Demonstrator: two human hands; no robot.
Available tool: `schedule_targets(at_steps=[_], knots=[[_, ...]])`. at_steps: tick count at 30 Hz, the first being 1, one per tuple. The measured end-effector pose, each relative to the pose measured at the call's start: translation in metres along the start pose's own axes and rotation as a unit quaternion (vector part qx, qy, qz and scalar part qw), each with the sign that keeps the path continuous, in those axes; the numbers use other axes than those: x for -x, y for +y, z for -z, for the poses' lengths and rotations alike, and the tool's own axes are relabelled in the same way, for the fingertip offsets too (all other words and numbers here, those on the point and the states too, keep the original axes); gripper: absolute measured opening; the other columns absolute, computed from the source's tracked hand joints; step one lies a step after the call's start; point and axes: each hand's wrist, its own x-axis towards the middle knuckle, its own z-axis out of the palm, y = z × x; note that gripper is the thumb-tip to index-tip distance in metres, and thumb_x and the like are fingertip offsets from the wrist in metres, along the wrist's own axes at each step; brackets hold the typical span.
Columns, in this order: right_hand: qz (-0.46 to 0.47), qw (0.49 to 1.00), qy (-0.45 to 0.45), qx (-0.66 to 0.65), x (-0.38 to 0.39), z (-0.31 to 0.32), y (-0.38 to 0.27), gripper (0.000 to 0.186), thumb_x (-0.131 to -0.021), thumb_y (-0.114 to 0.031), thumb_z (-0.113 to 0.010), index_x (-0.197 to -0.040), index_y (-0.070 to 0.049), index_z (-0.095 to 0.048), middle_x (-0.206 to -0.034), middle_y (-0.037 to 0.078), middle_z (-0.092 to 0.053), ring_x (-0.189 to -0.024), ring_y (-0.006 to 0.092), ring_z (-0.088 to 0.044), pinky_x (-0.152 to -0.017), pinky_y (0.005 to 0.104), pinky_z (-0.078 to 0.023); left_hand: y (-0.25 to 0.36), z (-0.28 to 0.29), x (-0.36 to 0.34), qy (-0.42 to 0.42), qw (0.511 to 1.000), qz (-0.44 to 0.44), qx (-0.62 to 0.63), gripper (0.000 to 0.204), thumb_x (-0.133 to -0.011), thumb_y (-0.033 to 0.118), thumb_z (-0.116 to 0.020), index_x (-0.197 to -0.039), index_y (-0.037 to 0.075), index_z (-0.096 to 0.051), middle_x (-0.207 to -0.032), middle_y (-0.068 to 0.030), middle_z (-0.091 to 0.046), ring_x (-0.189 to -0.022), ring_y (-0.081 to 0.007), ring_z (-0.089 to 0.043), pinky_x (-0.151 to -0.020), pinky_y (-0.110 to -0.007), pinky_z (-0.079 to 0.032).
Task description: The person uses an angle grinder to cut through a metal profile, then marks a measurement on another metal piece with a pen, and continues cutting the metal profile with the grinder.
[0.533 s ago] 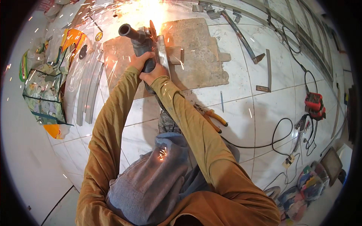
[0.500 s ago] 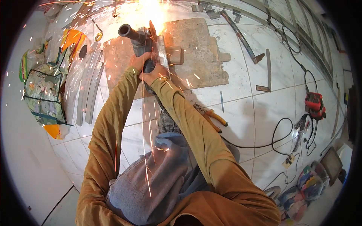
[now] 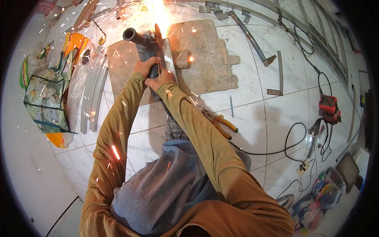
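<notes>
Both my hands are wrapped round the dark body of an angle grinder (image 3: 148, 49), whose side handle sticks out to the upper left. My left hand (image 3: 145, 66) grips it from the left; my right hand (image 3: 161, 79) closes on it just behind. The thin disc (image 3: 158, 32) stands on edge against a grey metal bar (image 3: 168, 59), and bright sparks (image 3: 158, 14) burst away from it at the far side. Under the bar lies a small brown block (image 3: 181, 59), on a worn brown board (image 3: 205, 55). My fingertips are partly hidden.
Pliers with yellow handles (image 3: 224, 123) lie right of my leg, near a black cable (image 3: 260, 153). A hammer (image 3: 254, 41) and an L-shaped metal piece (image 3: 280, 75) rest farther right. Metal strips (image 3: 96, 94) and a patterned bag (image 3: 47, 98) are at left. Sparks reach my sleeves.
The spark burst at the far side has narrowed, and fewer streaks cross my lap. The grinder has shifted very slightly; both hands keep their hold.
</notes>
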Motion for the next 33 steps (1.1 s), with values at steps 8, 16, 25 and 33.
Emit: schedule_targets(at_steps=[8,16,25,33], knots=[[0.035,0.997,0.012,-0.070,0.000,-0.013,0.010,0.069,-0.060,-0.036,-0.083,-0.120,-0.005,-0.064,-0.108,0.019,-0.072,-0.103,0.0330,-0.070,-0.094,0.0410,-0.054,-0.010,0.009,-0.005,-0.010,1.000,-0.027,-0.007,0.030,-0.077,0.021,-0.079,-0.098,0.001,-0.071,-0.083,-0.0083,-0.071,-0.070,-0.0178,-0.067,-0.067,-0.032,-0.055],[0.004,0.998,0.005,-0.060,-0.006,-0.019,0.019,0.069,-0.059,-0.034,-0.084,-0.118,-0.004,-0.064,-0.103,0.019,-0.073,-0.101,0.0330,-0.071,-0.090,0.0393,-0.055,-0.006,0.000,0.007,-0.014,0.999,-0.028,0.009,0.034,-0.078,0.021,-0.078,-0.103,0.001,-0.068,-0.085,-0.0061,-0.070,-0.072,-0.0173,-0.066,-0.068,-0.032,-0.054],[0.012,0.996,0.002,-0.083,-0.008,-0.020,0.020,0.061,-0.060,-0.034,-0.084,-0.109,-0.002,-0.068,-0.103,0.021,-0.072,-0.100,0.0340,-0.071,-0.090,0.0402,-0.055,-0.020,0.010,-0.013,-0.022,0.999,-0.029,0.007,0.035,-0.075,0.026,-0.080,-0.097,0.000,-0.071,-0.086,-0.0076,-0.071,-0.072,-0.0184,-0.067,-0.069,-0.033,-0.054],[0.016,0.998,0.007,-0.067,-0.017,-0.020,0.020,0.067,-0.060,-0.034,-0.083,-0.116,-0.003,-0.064,-0.104,0.020,-0.072,-0.101,0.0343,-0.070,-0.090,0.0404,-0.055,-0.003,0.004,-0.008,-0.001,1.000,-0.009,-0.026,0.034,-0.075,0.026,-0.079,-0.095,-0.001,-0.071,-0.085,-0.0084,-0.071,-0.072,-0.0181,-0.067,-0.070,-0.033,-0.055]])
